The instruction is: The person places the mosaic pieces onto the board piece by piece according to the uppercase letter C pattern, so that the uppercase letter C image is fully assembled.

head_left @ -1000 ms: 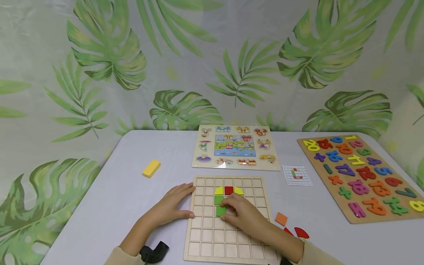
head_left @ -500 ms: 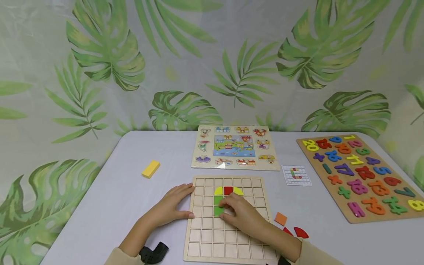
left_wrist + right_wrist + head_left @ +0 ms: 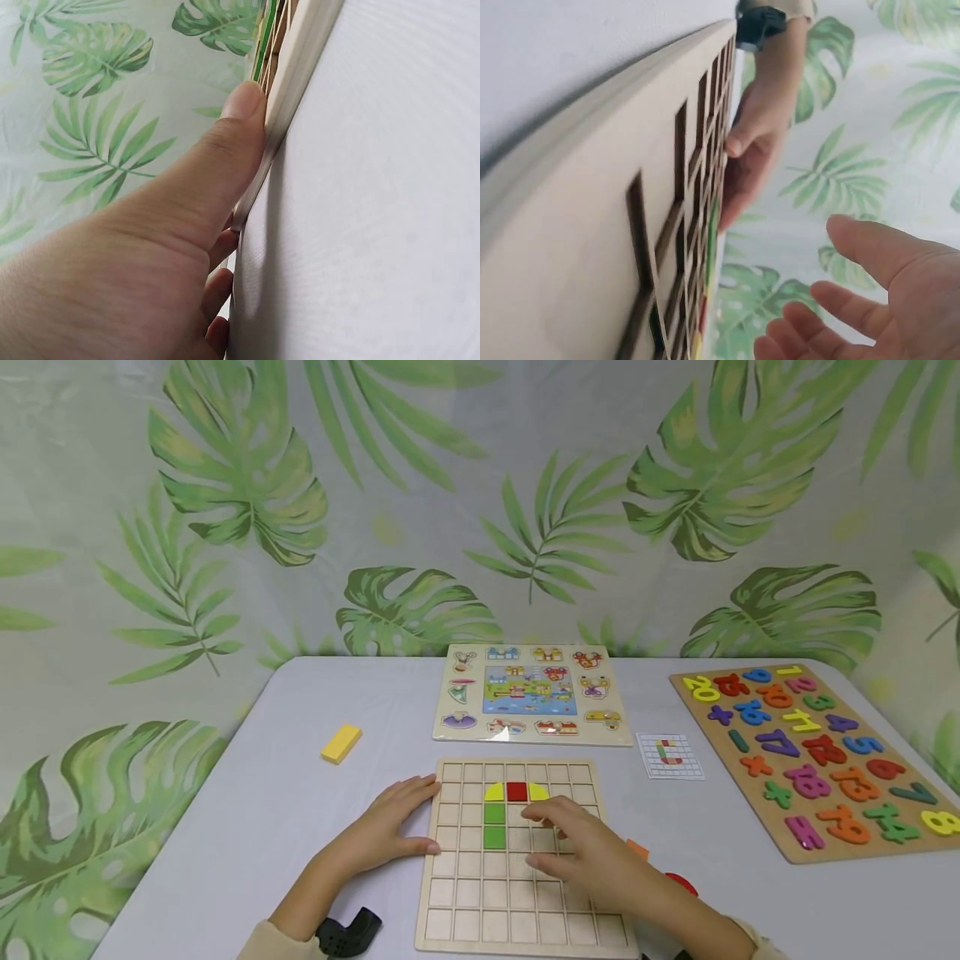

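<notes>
Tiles (image 3: 494,837) sat in cells of the grid board (image 3: 443,892); our right hand (image 3: 600,856) hung empty above, thumb and fingers apart. We judged our left hand (image 3: 386,825), loose-fingered against the left edge, a sound brace for seating tiles squarely.

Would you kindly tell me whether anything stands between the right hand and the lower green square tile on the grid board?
Nothing visible does. In the head view, only bare cells of the wooden grid board lie between the right hand and the lower green square tile.
</notes>
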Available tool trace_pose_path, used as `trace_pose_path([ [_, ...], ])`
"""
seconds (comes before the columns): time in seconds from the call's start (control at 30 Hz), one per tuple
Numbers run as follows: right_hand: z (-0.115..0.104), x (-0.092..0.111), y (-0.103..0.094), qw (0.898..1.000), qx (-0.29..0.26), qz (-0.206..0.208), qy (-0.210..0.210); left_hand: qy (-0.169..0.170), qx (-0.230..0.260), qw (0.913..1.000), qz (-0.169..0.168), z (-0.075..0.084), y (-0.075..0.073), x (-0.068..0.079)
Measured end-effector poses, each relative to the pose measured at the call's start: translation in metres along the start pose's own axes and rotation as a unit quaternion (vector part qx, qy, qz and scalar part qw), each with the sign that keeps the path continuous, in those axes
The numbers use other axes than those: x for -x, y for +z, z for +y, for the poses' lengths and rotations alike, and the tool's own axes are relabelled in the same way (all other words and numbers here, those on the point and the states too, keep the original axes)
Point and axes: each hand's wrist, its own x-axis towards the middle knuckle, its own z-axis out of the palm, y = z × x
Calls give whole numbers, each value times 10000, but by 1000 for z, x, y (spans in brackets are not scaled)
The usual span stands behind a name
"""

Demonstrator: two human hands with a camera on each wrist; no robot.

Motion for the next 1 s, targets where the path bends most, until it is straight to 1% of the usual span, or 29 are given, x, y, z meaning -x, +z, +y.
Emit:
trace_pose_path([
  [0.1, -1, 17, -18, 9987, 313, 392, -117, 8, -16, 10000, -2, -1, 0, 0],
  [0.23, 4, 40, -40, 9933, 763, 868, -51, -12, -2, 10000, 13, -1, 0, 1],
  [0.33, 13, 56, -49, 9877, 1063, 1151, 10, -11, 10, 10000, 24, -1, 0, 1],
  [0.4, 21, 66, -52, 9856, 1171, 1217, 63, -13, 10, 10000, 17, -1, 0, 1],
  [0.47, 29, 74, -53, 9868, 1144, 1078, 387, -20, 11, 10000, 11, -1, 0, 1],
  [0.53, 36, 81, -53, 9879, 986, 788, 898, -22, 23, 10000, -5, 0, 0, 1],
  [0.6, 43, 86, -51, 9861, 828, 456, 1363, -24, 44, 10000, -17, 0, 0, 0],
  [0.67, 50, 89, -49, 9839, 800, 216, 1585, -17, 51, 10000, -24, 1, -1, 0],
  [0.73, 55, 91, -46, 9837, 886, 62, 1566, -16, 57, 10000, -26, 1, -1, 0],
  [0.8, 58, 91, -42, 9829, 1149, 11, 1439, -21, 65, 10000, -18, 1, -1, 0],
  [0.9, 61, 90, -38, 9789, 1572, 56, 1301, -10, 50, 10000, -8, 2, 0, 0],
  [1.0, 60, 89, -34, 9759, 1762, 180, 1274, 10, 27, 10000, 2, 1, 0, 0],
])
